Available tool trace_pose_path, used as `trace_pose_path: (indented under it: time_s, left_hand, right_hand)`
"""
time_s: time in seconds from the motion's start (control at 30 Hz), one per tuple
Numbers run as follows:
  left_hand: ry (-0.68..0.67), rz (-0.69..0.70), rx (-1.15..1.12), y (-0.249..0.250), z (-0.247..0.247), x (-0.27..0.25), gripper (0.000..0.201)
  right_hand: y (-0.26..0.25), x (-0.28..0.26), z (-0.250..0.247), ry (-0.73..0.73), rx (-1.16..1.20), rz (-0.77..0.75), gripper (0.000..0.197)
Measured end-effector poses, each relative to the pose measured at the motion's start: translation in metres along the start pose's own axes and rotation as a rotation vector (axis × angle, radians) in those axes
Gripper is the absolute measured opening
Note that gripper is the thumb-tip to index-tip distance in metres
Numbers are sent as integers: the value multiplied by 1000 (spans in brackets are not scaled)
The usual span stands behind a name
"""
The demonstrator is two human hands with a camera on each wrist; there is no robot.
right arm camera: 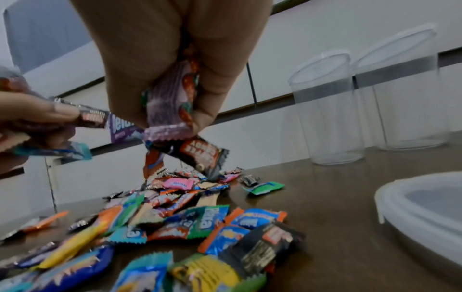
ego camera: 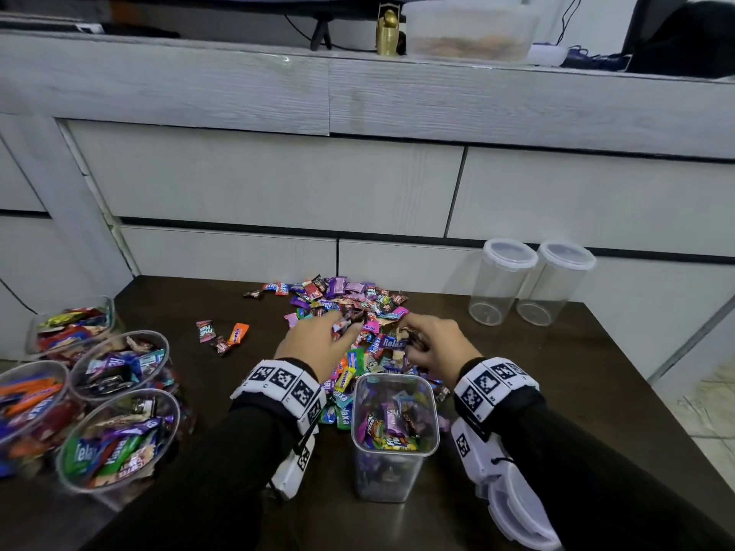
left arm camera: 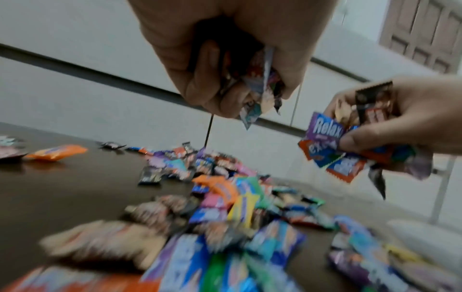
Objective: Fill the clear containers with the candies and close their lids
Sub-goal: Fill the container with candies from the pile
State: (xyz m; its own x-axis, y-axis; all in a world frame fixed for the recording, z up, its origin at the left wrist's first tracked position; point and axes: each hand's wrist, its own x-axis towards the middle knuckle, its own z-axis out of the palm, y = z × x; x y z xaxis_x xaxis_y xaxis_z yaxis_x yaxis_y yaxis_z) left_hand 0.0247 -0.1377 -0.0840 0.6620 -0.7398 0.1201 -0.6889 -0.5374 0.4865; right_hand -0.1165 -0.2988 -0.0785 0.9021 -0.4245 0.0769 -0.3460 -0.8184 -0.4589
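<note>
A heap of wrapped candies (ego camera: 350, 308) lies mid-table. In front of it stands a clear square container (ego camera: 393, 431), lidless and part full of candies. My left hand (ego camera: 318, 340) hovers over the heap and grips a bunch of candies (left arm camera: 260, 92). My right hand (ego camera: 433, 347) beside it holds another bunch of candies (right arm camera: 172, 110), lifted off the heap. Two clear round containers (ego camera: 499, 284) (ego camera: 553, 288), empty with lids on, stand at the back right. A loose white lid (ego camera: 517, 511) lies under my right forearm.
Several open clear containers full of candies (ego camera: 115, 435) crowd the left front of the dark table (ego camera: 576, 391). A few stray candies (ego camera: 222, 334) lie left of the heap. White drawer fronts (ego camera: 258, 180) rise right behind the table.
</note>
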Motion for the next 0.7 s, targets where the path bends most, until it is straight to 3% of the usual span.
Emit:
trace_pose_path:
  time_s: [0.17,0.5,0.7]
  left_hand:
    - [1,139,-126,29,-29,-5,39]
    - [-156,272,23,59,-61,-27,44]
    - [-223,367,-95,68,-71,-49,37]
  right_hand:
    - [-5,-8,-12,27,-17,-24,31]
    - [-11,-17,-24,65,-40,-44,31]
    - [-10,-19,-30,80,-4,-43,32]
